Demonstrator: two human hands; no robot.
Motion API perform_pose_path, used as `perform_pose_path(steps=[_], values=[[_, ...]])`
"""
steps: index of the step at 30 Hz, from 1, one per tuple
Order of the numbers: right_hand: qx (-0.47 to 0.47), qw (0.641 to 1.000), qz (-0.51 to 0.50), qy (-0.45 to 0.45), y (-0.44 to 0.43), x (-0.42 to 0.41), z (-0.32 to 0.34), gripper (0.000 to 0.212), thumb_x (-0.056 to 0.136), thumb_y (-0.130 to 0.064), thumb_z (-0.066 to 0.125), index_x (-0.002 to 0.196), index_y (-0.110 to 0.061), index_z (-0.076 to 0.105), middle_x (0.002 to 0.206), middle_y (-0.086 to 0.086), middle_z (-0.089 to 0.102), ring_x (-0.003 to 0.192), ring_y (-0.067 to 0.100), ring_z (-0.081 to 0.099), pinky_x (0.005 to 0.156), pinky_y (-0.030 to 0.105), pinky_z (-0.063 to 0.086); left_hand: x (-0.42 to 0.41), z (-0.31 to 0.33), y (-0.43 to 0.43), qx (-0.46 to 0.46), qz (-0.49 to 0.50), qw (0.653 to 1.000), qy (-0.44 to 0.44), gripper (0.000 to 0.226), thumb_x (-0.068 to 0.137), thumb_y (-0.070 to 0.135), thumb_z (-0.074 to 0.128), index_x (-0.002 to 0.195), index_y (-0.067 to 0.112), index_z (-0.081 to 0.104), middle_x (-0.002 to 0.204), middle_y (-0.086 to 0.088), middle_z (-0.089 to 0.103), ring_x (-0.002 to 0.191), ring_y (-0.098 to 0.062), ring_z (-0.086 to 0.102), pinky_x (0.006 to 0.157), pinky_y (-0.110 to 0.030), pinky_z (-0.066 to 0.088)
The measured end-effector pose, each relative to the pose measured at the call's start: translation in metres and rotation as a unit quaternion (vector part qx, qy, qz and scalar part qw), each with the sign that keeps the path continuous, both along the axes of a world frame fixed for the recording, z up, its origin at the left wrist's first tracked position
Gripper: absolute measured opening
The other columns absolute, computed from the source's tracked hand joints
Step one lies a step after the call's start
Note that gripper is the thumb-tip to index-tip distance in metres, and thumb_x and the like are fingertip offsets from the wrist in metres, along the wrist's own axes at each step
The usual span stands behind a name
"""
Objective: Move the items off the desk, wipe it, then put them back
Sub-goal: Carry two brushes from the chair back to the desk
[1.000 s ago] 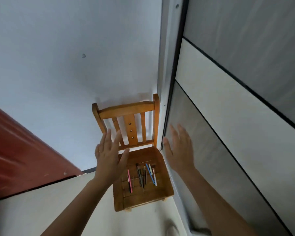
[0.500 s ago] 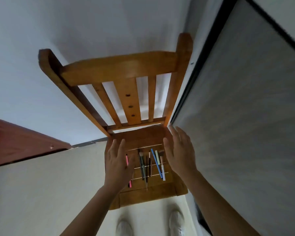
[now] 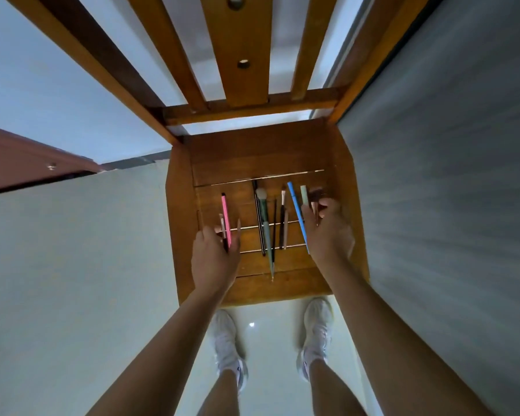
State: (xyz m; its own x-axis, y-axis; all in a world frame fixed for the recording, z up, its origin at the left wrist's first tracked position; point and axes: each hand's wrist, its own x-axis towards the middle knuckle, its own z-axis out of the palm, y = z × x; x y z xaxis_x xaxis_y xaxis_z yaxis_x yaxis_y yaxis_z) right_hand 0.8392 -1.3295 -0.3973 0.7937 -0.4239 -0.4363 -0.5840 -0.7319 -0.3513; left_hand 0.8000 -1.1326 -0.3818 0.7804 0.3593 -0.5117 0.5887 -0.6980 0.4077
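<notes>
A wooden chair (image 3: 252,151) stands below me with several pens and makeup brushes laid across its seat. My left hand (image 3: 215,259) rests on the left group, fingers curled over a pink pen (image 3: 225,214) and a small brush beside it. My right hand (image 3: 327,232) is at the right group, fingers closing around a pale green pen (image 3: 304,195) and a small brush, with a blue pen (image 3: 296,208) against its thumb side. Between the hands lie a green-handled brush (image 3: 264,217) and dark thin brushes, untouched.
A grey panel (image 3: 448,205) runs close along the chair's right side. A reddish-brown door (image 3: 21,163) stands at the left against a white wall. My feet in white shoes (image 3: 227,343) stand on pale floor just in front of the seat.
I have bent closer to the chair. Both hands dropped from hovering open above the seat onto the pens, and their fingers have curled around the outer ones.
</notes>
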Motion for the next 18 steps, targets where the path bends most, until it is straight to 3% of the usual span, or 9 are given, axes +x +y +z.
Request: perform_pose_path(steps=[5, 10, 14, 18], values=[[0.012, 1.0, 0.013, 0.002, 0.001, 0.003, -0.006, 0.035, 0.1, -0.054, 0.047, 0.11, -0.023, 0.06, 0.099, -0.003, 0.069, 0.084, 0.016, 0.066, 0.071, 0.03, 0.057, 0.007, -0.005, 0.002, -0.012, 0.031, 0.999, -0.013, 0.016, 0.096, 0.028, 0.061, 0.104, 0.015, 0.058, 0.099, -0.001, 0.064, 0.084, -0.014, 0.058, 0.068, -0.023, 0.043], [0.038, 0.999, 0.015, -0.022, -0.004, 0.0, -0.008, 0.033, 0.099, -0.05, 0.054, 0.101, -0.02, 0.066, 0.091, -0.003, 0.067, 0.075, 0.01, 0.062, 0.055, 0.016, 0.037, 0.009, -0.005, 0.003, -0.026, 0.051, 0.998, -0.027, 0.017, 0.096, 0.025, 0.062, 0.105, 0.011, 0.067, 0.1, -0.003, 0.068, 0.088, -0.016, 0.061, 0.076, -0.025, 0.046], [0.059, 0.997, -0.007, -0.049, -0.008, -0.005, 0.001, 0.032, 0.097, -0.05, 0.057, 0.091, -0.02, 0.066, 0.079, -0.008, 0.063, 0.062, 0.001, 0.051, 0.054, 0.013, 0.029, 0.005, 0.002, 0.003, -0.043, 0.086, 0.994, -0.054, 0.018, 0.096, 0.026, 0.061, 0.104, 0.011, 0.069, 0.098, -0.002, 0.069, 0.085, -0.013, 0.061, 0.068, -0.018, 0.042], [0.081, 0.991, -0.021, -0.106, -0.008, -0.006, 0.039, 0.029, 0.095, -0.053, 0.06, 0.086, -0.025, 0.066, 0.072, -0.017, 0.06, 0.062, 0.0, 0.055, 0.055, 0.009, 0.029, 0.004, 0.04, 0.006, -0.067, 0.11, 0.985, -0.112, 0.018, 0.096, 0.03, 0.061, 0.107, 0.017, 0.067, 0.098, 0.007, 0.067, 0.083, -0.009, 0.062, 0.072, -0.021, 0.046]])
